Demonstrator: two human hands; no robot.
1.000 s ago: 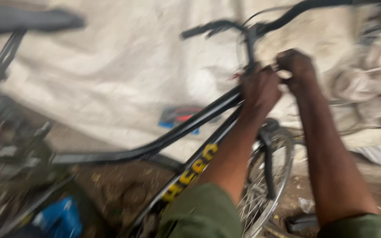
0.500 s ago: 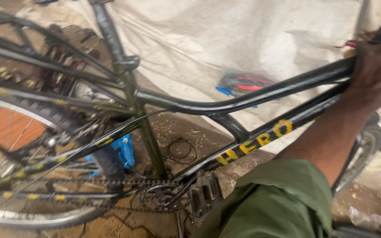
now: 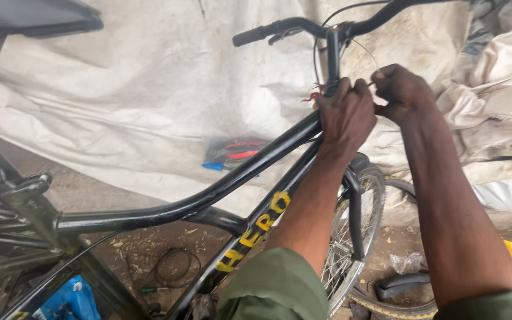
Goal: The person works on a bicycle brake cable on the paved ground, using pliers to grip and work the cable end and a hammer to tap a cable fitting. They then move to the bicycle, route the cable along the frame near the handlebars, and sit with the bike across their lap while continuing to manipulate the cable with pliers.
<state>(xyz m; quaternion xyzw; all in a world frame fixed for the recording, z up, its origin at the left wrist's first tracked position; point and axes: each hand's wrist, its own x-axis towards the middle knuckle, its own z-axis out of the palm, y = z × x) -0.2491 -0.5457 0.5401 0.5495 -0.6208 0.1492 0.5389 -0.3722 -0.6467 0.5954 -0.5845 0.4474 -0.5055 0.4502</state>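
your left hand clenches the bicycle's head tube, which runs twelve to six; your right hand pinches a thin cable at three o'clock.

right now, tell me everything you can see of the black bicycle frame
The bicycle frame looks like black painted metal, scuffed and dusty, with a curved top tube and a straight down tube bearing yellow lettering. It stands upright, head tube at upper right. The left hand grips it just below the handlebar; the right hand pinches something small beside the head tube. The front wheel hangs below.
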